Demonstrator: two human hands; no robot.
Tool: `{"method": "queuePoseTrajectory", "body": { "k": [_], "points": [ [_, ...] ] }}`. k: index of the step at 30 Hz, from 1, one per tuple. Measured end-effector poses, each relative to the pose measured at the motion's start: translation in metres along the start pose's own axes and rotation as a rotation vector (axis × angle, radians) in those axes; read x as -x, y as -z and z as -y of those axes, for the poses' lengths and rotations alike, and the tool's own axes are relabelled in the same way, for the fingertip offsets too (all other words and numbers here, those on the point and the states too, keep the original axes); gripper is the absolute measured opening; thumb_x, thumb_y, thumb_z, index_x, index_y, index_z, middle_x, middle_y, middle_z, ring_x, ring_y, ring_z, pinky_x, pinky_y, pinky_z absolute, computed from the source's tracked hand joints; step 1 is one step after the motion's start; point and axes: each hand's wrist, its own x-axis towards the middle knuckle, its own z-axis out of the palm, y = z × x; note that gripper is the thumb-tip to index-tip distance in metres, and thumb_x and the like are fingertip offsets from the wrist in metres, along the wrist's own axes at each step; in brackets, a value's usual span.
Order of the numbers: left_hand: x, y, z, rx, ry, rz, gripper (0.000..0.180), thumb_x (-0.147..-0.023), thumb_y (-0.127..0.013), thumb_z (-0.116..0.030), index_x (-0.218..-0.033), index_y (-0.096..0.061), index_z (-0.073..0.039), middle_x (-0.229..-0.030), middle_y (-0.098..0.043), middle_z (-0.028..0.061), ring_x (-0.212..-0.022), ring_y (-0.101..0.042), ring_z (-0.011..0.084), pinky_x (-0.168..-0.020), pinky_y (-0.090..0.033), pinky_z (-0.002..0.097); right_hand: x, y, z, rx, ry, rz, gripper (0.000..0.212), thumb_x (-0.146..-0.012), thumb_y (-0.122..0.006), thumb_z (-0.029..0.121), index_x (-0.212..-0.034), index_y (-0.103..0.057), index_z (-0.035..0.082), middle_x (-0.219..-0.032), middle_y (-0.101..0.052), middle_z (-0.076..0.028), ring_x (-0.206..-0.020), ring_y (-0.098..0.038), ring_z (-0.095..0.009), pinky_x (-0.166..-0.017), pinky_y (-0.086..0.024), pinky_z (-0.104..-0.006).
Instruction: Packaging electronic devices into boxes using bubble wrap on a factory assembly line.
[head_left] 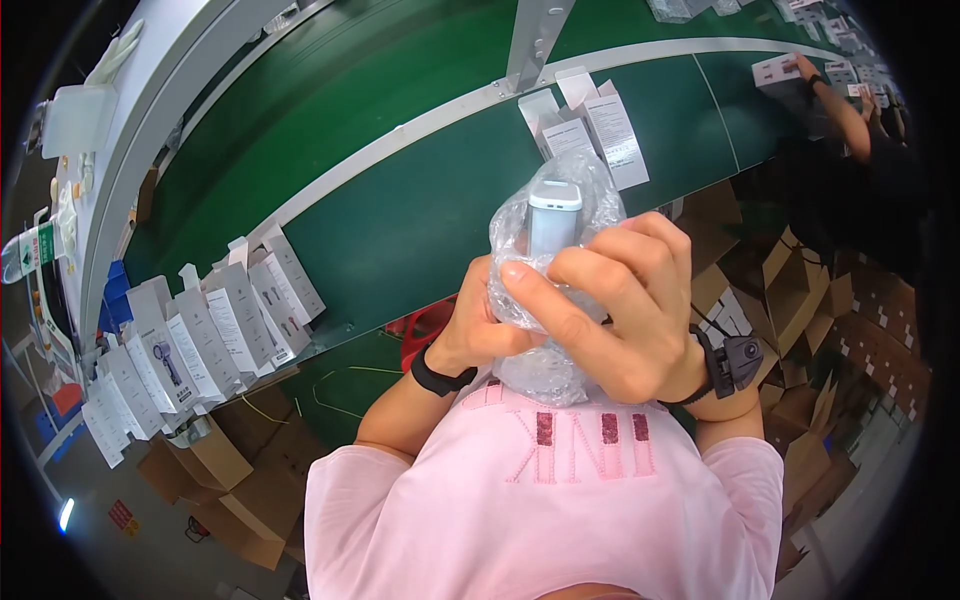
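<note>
A light-blue device with a rounded rectangular end (555, 212) stands upright in front of my chest, partly inside a clear bubble-wrap bag (548, 375). Its lower part is hidden by the wrap and my fingers, so its exact kind cannot be told. My left hand (478, 325) is closed around the bag's left side, the fingertips out of sight behind the plastic. From the right, my right hand (625, 300) grips the wrap with bent fingers, the index finger lying across its front. Just beyond the bag, two white cartons with raised flaps (612, 135) rest on the green bench.
A row of white printed cartons (205, 340) lines the bench edge at left. Past a metal rail (400, 135) runs a green belt (330, 85). Brown cardboard boxes (225, 470) lie below on both sides. At far right, another person's hand (805, 68) touches a white carton.
</note>
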Motion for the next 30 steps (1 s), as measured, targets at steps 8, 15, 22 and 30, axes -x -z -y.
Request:
{"method": "queuePoseTrajectory", "body": {
  "k": [8,15,22,30],
  "points": [
    [-0.01,0.001,0.002,-0.031,0.008,-0.212,0.064,-0.065,-0.075,-0.013,-0.122,-0.053,0.003,-0.111,-0.063,0.0087,-0.099,-0.06,0.0149,-0.087,-0.048,0.0287,0.012,0.002,-0.03,-0.099,-0.137,0.055,0.034,-0.071,-0.068,0.005,-0.105,-0.068,0.003,-0.096,-0.058,-0.01,-0.084,-0.055,-0.025,-0.071,-0.044,-0.0364],
    [-0.038,0.143,0.117,-0.895,0.13,-0.814,0.066,-0.073,-0.07,-0.018,-0.13,-0.046,0.005,-0.114,-0.061,0.0235,-0.102,-0.062,0.0331,-0.089,-0.049,0.0388,0.093,-0.063,-0.166,-0.184,-1.007,0.26,0.052,-0.082,-0.069,0.014,-0.129,-0.052,0.0,-0.122,-0.059,-0.02,-0.1,-0.06,-0.033,-0.087,-0.048,-0.0374],
    [-0.072,0.1,0.144,-1.452,-0.061,-0.973,0.098,-0.073,-0.079,-0.025,-0.144,-0.02,0.008,-0.14,-0.035,0.0331,-0.128,-0.038,0.0453,-0.107,-0.033,0.0464,0.097,-0.171,-0.213,0.142,-0.598,0.825,0.039,-0.077,-0.069,0.025,-0.111,-0.063,0.005,-0.106,-0.066,-0.017,-0.096,-0.062,-0.035,-0.084,-0.05,-0.0429],
    [-0.078,0.023,0.109,-0.737,-0.375,-0.469,0.105,-0.07,-0.082,-0.034,-0.149,-0.021,0.001,-0.14,-0.036,0.0261,-0.129,-0.036,0.0394,-0.108,-0.031,0.0433,0.034,-0.034,-0.118,-0.36,-0.311,0.694,0.008,-0.082,-0.063,0.006,-0.089,-0.066,0.003,-0.084,-0.059,-0.014,-0.07,-0.062,-0.033,-0.062,-0.049,-0.038]
  ]
}}
